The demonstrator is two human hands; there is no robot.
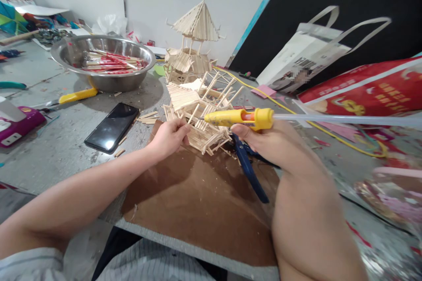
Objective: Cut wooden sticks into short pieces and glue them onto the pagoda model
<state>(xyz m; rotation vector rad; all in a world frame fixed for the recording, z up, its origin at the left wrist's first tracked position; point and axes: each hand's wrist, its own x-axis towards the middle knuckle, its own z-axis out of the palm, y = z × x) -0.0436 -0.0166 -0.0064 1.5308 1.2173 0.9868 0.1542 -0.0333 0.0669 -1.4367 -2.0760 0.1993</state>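
In my right hand is a yellow hot glue gun, with a long clear glue stick running out of its back. Its nozzle points left, close to a model pavilion section built from thin wooden sticks. My left hand is closed at the section's left side, fingers pinched by a stick there; whether it grips the stick or the frame is hard to see. The section rests on a brown board. Beneath my right hand lie blue-handled pliers, partly covered.
Behind stands a taller stick pavilion. To the left are a steel bowl of wrapped sticks, a yellow utility knife, a black phone and a purple power strip. A white paper bag and yellow cord occupy the right.
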